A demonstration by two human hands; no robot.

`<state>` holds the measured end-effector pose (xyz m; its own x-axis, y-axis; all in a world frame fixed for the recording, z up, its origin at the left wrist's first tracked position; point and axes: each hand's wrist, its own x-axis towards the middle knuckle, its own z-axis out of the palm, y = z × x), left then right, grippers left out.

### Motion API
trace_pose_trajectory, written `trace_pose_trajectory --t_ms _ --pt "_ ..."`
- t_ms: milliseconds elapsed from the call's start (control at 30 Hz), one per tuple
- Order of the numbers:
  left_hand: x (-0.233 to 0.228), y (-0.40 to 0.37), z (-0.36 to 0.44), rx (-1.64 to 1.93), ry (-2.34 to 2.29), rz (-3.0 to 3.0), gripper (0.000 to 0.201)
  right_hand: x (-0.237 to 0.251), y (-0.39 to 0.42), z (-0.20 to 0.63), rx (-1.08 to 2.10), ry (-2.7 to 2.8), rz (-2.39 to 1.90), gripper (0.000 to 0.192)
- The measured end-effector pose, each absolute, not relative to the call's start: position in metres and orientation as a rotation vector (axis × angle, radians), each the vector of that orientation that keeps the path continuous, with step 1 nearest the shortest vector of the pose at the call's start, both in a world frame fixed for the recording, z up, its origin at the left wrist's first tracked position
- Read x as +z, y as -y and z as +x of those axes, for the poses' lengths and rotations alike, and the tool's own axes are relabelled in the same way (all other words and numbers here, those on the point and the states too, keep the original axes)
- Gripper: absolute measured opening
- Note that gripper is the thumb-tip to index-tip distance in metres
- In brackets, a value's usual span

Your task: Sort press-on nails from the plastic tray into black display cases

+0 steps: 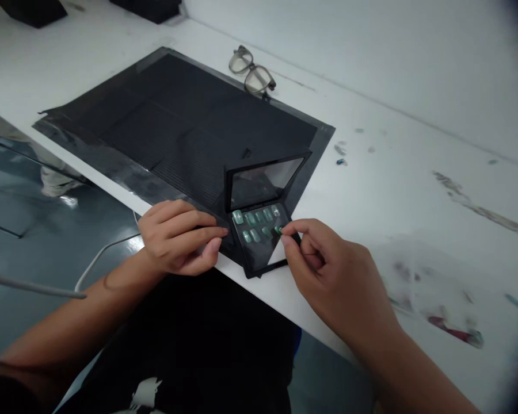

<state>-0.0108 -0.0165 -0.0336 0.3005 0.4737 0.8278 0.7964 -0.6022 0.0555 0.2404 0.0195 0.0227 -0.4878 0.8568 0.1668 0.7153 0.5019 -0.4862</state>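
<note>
White table (414, 172), black mat (176, 126), open nail case (263, 230) at near edge.
Right hand (328, 276) pinches green nail (278, 230) in case; left hand (176, 236) curled, fingertips (222, 232) steadying case side, gripping nothing. Glasses (252, 72) beyond mat.

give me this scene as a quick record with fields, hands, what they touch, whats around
left hand: left hand rests on the table edge, fingertips against the left side of the open black case
right hand: right hand pinches a green press-on nail at the case's right side
case: lid up, two rows of green nails inside
surface: black mat on a white table
nearby: glasses at the mat's far edge; loose nails right of the mat
</note>
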Motion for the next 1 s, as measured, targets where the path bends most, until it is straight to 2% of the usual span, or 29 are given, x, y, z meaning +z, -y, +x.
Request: trace_pose_trajectory --t_ms 467,767,1000 --pt "-0.034 0.017 -0.011 -1.226 1.139 -2.193 0.015 0.022 -0.02 0.239 0.52 2.325 -1.358 0.019" --pt "-0.035 0.017 -0.007 -1.272 1.173 -2.164 0.015 0.026 -0.02 0.239 0.598 2.332 -1.313 0.021" --pt "-0.035 0.017 -0.008 -1.287 1.192 -2.175 0.015 0.048 -0.011 0.261 0.619 2.236 -1.21 0.018"
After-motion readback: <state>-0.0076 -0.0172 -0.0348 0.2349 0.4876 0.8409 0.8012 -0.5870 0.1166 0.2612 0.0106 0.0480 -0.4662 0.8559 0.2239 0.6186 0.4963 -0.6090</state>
